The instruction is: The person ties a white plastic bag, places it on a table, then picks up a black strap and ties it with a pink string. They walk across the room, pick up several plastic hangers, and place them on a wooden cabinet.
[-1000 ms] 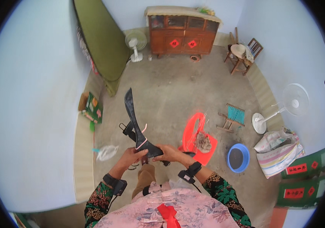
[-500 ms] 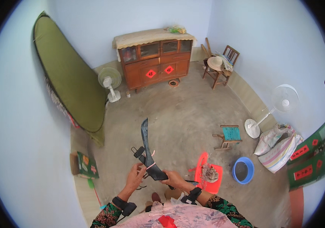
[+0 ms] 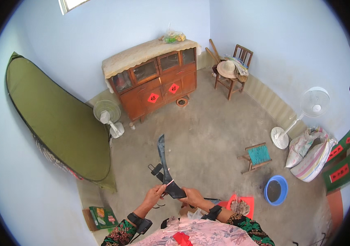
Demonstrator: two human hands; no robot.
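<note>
I hold a long dark curved blade (image 3: 163,158) upright in front of me, its tip pointing away over the concrete floor. My right hand (image 3: 192,197) grips its dark handle end. My left hand (image 3: 155,192) pinches the blade just above the handle, where a thin pale strip crosses it. A small black clip-like piece (image 3: 155,169) sticks out on the blade's left side. Both wrists wear black bands.
A wooden cabinet (image 3: 154,84) stands at the far wall, a white fan (image 3: 107,117) left of it. A green folded tent (image 3: 52,123) leans on the left wall. A chair with a hat (image 3: 229,71), a small stool (image 3: 257,157), a blue basin (image 3: 276,190) and a red stool (image 3: 240,203) lie right.
The view has tilted up toward the far wall, so the cabinet and chair look larger. The blade stays in both hands, held more upright and nearer the middle.
</note>
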